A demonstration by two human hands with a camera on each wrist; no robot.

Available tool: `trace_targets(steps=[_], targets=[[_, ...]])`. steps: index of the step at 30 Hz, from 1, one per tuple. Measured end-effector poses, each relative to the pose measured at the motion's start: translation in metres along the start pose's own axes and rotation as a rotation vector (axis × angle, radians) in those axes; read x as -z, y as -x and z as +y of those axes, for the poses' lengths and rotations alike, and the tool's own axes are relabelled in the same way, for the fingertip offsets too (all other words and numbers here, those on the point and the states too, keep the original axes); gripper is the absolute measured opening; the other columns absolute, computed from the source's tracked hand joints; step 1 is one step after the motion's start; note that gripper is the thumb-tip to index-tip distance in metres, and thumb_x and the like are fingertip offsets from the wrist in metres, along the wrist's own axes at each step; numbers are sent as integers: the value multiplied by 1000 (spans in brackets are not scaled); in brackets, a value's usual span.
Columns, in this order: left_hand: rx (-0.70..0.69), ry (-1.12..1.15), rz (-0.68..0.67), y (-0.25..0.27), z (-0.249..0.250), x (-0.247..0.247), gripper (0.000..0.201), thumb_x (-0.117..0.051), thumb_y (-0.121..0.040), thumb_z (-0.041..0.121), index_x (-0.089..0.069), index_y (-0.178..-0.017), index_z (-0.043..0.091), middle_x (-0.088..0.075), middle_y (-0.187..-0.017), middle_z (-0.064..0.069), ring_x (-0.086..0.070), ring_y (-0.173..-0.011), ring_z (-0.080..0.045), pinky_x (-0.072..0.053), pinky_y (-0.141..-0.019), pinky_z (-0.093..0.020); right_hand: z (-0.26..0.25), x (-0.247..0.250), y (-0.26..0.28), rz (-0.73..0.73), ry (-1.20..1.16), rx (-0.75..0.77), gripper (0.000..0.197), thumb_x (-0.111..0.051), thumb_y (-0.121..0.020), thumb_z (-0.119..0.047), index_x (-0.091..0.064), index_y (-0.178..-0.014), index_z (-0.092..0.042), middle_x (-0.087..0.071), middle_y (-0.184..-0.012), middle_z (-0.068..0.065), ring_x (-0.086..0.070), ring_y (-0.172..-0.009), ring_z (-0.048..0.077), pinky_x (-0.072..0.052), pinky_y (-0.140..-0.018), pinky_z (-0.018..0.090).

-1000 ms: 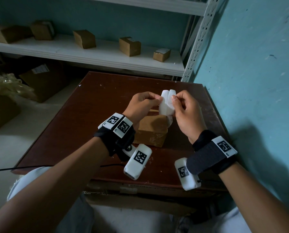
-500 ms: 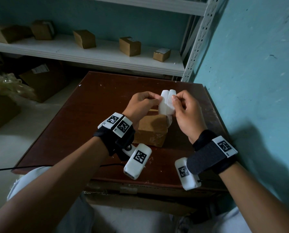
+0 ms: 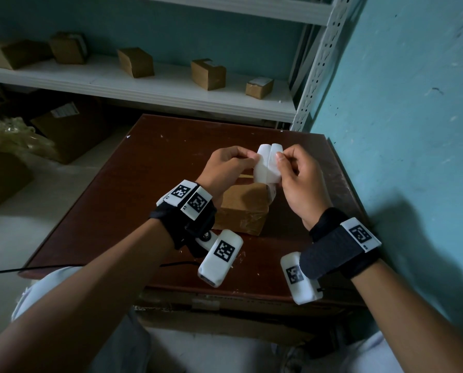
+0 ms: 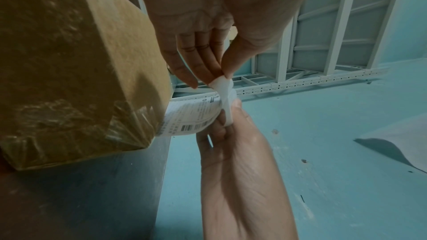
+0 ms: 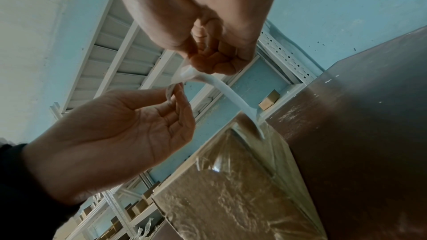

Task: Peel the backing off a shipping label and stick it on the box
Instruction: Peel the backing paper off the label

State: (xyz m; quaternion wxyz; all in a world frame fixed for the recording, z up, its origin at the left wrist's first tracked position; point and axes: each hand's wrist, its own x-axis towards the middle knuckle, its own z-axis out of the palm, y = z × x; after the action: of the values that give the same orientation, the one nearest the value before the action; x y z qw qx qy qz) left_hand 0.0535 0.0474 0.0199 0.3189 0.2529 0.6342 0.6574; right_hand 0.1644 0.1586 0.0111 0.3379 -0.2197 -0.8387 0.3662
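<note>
White shipping label (image 3: 268, 166), curled, is held above a brown cardboard box (image 3: 242, 208) on a dark wooden table (image 3: 144, 168). The left hand (image 3: 226, 164) and right hand (image 3: 300, 176) each pinch its upper edge between thumb and fingertips.

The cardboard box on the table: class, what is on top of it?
Nothing rests on the cardboard box's visible top; both hands hold the shipping label above it. The left hand covers part of the top, so that part is unseen.
</note>
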Motion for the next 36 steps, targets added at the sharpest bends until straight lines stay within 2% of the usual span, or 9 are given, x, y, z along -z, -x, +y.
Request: trace_targets(steps=[10, 17, 23, 31, 36], targets=[[3, 1, 4, -1, -1, 1, 7, -60, -92, 17, -65, -94, 12, -65, -111, -11, -63, -104, -23, -55, -80, -34, 0, 0, 0, 9, 7, -2, 21, -47, -100, -27, -54, -96, -9, -61, -90, 3, -60, -85, 17, -56, -75, 42], [6, 4, -4, 0, 0, 2, 9, -60, -92, 17, -64, -97, 11, -65, -111, -11, -64, -102, -22, -55, -76, -30, -2, 1, 0, 6, 14, -8, 21, -47, -100, -27, -54, -96, -8, -61, -91, 4, -60, -86, 17, -56, -75, 41], [3, 3, 7, -1, 0, 2, 9, -61, -92, 17, -65, -97, 10, -66, -110, -11, -63, -105, -24, -56, -87, -38, -1, 1, 0, 2, 8, -14, 21, -47, -100, -28, -54, -96, -8, -61, -92, 4, -61, -86, 18, -56, -75, 44], [6, 16, 3, 0, 1, 2, 9, -61, -92, 16, -64, -96, 10, -65, -110, -11, -63, -103, -23, -55, -79, -33, -3, 2, 1, -1, -2, -22, 20, -48, -100, -26, -54, -97, -8, -60, -93, 4, -61, -89, 18, -56, -77, 45], [6, 5, 9, 0, 1, 2, 9, -61, -92, 16, -65, -96, 10, -66, -110, -11, -63, -103, -24, -55, -84, -37, -3, 2, 1, -4, 1, -22, 20, -47, -100, -27, -54, -97, -9, -62, -94, 4, -62, -88, 17, -57, -76, 44]])
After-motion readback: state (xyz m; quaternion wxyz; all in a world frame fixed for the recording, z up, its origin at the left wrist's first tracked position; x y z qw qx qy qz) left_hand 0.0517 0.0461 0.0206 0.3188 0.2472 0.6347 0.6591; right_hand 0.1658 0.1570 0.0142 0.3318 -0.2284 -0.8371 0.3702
